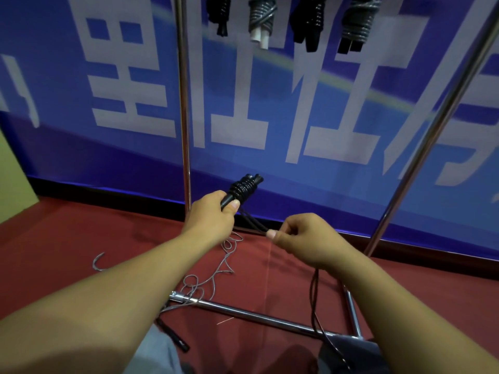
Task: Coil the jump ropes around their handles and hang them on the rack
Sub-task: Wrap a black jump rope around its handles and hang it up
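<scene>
My left hand (213, 217) grips a pair of black jump rope handles (243, 188) held together, with several turns of black rope wound round them. My right hand (299, 240) pinches the black rope (255, 224) a short way from the handles; the loose remainder (316, 298) hangs down from that hand to the floor. Several coiled ropes (263, 14) hang at the top of the metal rack (183, 103), some black, some grey. A grey rope (213, 276) lies tangled on the red carpet below my hands.
The rack's chrome uprights (432, 130) and base bars (256, 315) stand in front of a blue banner (324, 103) with white characters. Another black handle (175, 338) lies near my knees. Red carpet (67, 238) covers the floor.
</scene>
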`<control>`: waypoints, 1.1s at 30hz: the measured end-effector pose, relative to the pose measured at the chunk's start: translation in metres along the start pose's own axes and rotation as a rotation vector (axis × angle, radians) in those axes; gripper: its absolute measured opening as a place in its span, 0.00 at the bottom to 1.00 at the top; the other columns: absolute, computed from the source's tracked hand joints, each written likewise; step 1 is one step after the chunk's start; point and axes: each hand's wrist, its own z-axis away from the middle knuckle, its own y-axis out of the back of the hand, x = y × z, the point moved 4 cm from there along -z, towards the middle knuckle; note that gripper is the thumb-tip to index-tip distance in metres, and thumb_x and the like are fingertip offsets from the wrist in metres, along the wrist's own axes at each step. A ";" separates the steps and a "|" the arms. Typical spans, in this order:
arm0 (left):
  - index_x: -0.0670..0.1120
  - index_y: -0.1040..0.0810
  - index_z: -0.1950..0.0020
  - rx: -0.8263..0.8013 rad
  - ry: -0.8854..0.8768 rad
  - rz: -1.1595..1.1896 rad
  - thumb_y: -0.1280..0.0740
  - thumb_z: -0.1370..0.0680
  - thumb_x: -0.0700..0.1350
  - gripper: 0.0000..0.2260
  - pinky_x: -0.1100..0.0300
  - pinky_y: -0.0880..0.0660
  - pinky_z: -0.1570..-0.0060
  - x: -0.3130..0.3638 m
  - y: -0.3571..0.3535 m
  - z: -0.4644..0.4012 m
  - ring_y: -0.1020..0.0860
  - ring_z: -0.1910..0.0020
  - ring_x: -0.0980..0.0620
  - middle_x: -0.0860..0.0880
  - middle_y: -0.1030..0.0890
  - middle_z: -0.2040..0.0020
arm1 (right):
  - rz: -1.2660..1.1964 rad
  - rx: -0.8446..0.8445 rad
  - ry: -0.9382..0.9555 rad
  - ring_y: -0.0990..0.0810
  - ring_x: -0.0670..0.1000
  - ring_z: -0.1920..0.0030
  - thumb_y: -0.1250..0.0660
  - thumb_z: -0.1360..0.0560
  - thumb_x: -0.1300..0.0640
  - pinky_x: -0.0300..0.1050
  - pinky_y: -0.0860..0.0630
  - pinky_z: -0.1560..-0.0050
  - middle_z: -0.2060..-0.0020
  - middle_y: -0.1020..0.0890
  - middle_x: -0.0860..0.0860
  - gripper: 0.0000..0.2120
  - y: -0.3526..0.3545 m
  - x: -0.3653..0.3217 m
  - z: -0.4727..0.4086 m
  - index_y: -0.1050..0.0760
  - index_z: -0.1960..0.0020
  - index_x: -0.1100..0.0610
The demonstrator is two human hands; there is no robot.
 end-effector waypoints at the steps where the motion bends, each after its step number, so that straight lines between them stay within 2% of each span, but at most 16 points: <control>1: 0.50 0.25 0.55 0.004 -0.007 -0.037 0.37 0.18 0.53 0.09 0.52 0.22 0.60 -0.002 0.001 -0.001 0.19 0.62 0.46 0.49 0.21 0.63 | -0.030 -0.036 0.012 0.29 0.44 0.71 0.27 0.26 0.42 0.40 0.30 0.67 0.71 0.24 0.45 0.16 -0.001 -0.002 0.002 0.23 0.62 0.55; 3: 0.50 0.25 0.54 0.002 -0.029 -0.117 0.36 0.19 0.54 0.10 0.54 0.25 0.60 -0.005 0.002 -0.003 0.21 0.60 0.45 0.49 0.21 0.63 | -0.074 -0.088 0.014 0.31 0.43 0.73 0.26 0.27 0.44 0.40 0.32 0.68 0.72 0.27 0.44 0.14 -0.003 -0.003 0.004 0.22 0.60 0.54; 6: 0.51 0.25 0.53 -0.021 -0.057 -0.195 0.35 0.19 0.56 0.09 0.55 0.27 0.62 -0.006 0.002 -0.003 0.22 0.60 0.46 0.50 0.21 0.62 | -0.162 -0.123 0.015 0.31 0.46 0.70 0.26 0.26 0.47 0.43 0.31 0.65 0.71 0.27 0.46 0.12 -0.007 -0.003 0.005 0.22 0.59 0.54; 10: 0.52 0.25 0.53 -0.100 -0.097 -0.260 0.35 0.19 0.55 0.08 0.55 0.29 0.64 -0.004 -0.006 -0.002 0.23 0.62 0.49 0.50 0.22 0.63 | -0.361 -0.140 -0.035 0.32 0.48 0.70 0.27 0.24 0.51 0.45 0.30 0.67 0.73 0.30 0.47 0.12 -0.007 -0.008 0.008 0.24 0.62 0.54; 15: 0.53 0.24 0.49 -0.261 -0.113 -0.373 0.34 0.20 0.56 0.08 0.55 0.26 0.60 0.002 -0.018 0.001 0.21 0.58 0.48 0.50 0.21 0.59 | -0.507 -0.187 -0.101 0.39 0.47 0.75 0.29 0.22 0.55 0.41 0.39 0.73 0.75 0.36 0.47 0.15 -0.003 -0.010 0.012 0.29 0.65 0.53; 20: 0.52 0.27 0.49 -0.344 -0.171 -0.523 0.34 0.19 0.54 0.07 0.53 0.25 0.57 0.014 -0.024 0.012 0.22 0.56 0.47 0.49 0.21 0.55 | -0.536 -0.055 -0.123 0.36 0.45 0.77 0.28 0.24 0.60 0.40 0.37 0.74 0.75 0.30 0.48 0.09 -0.004 -0.002 0.008 0.25 0.61 0.56; 23: 0.51 0.25 0.47 -0.404 -0.207 -0.571 0.33 0.20 0.54 0.08 0.52 0.23 0.54 0.021 -0.029 0.020 0.21 0.53 0.45 0.49 0.21 0.52 | -0.505 0.047 -0.148 0.34 0.45 0.77 0.27 0.25 0.60 0.38 0.36 0.76 0.71 0.26 0.52 0.08 -0.002 0.006 0.005 0.23 0.61 0.57; 28: 0.51 0.23 0.42 -0.561 -0.286 -0.533 0.33 0.20 0.55 0.11 0.55 0.25 0.55 0.028 -0.038 0.029 0.22 0.54 0.46 0.49 0.21 0.51 | -0.423 0.145 -0.111 0.30 0.41 0.78 0.26 0.25 0.57 0.35 0.34 0.75 0.77 0.24 0.45 0.08 0.006 0.010 0.007 0.22 0.61 0.57; 31: 0.49 0.23 0.43 -0.615 -0.354 -0.567 0.33 0.21 0.56 0.13 0.55 0.26 0.54 0.030 -0.041 0.032 0.22 0.52 0.46 0.49 0.21 0.52 | -0.098 0.242 0.000 0.24 0.45 0.70 0.25 0.27 0.52 0.39 0.31 0.69 0.70 0.20 0.47 0.08 0.012 0.005 0.009 0.21 0.60 0.54; 33: 0.49 0.25 0.47 -0.666 -0.396 -0.592 0.33 0.21 0.57 0.12 0.55 0.27 0.55 0.030 -0.042 0.036 0.23 0.53 0.46 0.51 0.22 0.56 | 0.132 0.268 0.070 0.22 0.48 0.65 0.26 0.27 0.47 0.43 0.28 0.65 0.68 0.21 0.47 0.10 0.012 0.002 0.012 0.22 0.59 0.52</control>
